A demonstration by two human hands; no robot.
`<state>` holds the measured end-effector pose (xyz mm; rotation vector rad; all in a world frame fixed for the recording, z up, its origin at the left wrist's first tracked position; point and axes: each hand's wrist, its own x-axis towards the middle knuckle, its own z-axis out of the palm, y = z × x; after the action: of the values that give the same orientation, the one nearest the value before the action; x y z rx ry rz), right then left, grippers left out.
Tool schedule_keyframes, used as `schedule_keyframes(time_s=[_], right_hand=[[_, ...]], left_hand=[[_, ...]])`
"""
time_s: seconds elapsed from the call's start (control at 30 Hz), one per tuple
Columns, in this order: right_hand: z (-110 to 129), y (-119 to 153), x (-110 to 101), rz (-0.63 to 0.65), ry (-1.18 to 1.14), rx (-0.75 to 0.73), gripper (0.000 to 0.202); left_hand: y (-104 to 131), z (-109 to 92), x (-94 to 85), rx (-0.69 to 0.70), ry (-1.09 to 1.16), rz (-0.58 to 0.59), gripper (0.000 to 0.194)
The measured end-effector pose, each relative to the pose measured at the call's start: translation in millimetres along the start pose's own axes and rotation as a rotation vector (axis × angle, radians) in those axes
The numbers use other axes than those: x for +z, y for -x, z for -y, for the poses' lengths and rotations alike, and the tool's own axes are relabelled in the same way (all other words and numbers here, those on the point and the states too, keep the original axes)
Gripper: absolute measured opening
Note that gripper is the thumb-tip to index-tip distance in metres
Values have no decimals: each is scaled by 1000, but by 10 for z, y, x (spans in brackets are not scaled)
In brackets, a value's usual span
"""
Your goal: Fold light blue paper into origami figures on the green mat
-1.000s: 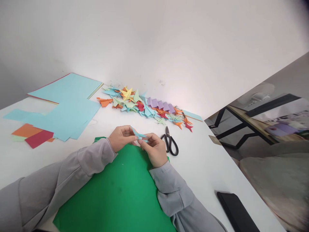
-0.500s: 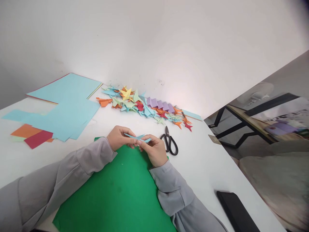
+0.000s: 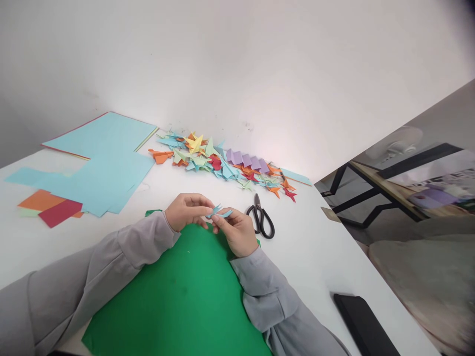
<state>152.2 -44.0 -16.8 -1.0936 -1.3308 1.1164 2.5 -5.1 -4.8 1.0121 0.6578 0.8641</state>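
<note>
Blue sheets (image 3: 102, 133) lie at ten o'clock from the hands. The left hand (image 3: 186, 210), pinched on the small folded blue paper (image 3: 215, 210) between both hands, should press lightly; the right hand (image 3: 239, 231), clamped on its other end, had best stay steady so creases align, wrist clear of the scissors (image 3: 264, 221) at three o'clock.
</note>
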Motion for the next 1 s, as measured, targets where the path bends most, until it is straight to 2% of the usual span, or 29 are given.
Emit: schedule_keyframes(time_s=[0.13, 0.53, 0.7, 1.0], right_hand=[[-3, 15, 10, 18, 21, 0, 27], [-21, 46, 27, 4, 201, -34, 22], [-4, 69, 44, 23, 285, -94, 20], [33, 69, 69, 44, 209, -38, 24]], left_hand=[[13, 8, 21, 94, -152, 2, 25], [-13, 42, 1, 77, -243, -58, 23], [-10, 62, 7, 152, -302, -35, 24], [8, 47, 7, 191, -382, -57, 21]])
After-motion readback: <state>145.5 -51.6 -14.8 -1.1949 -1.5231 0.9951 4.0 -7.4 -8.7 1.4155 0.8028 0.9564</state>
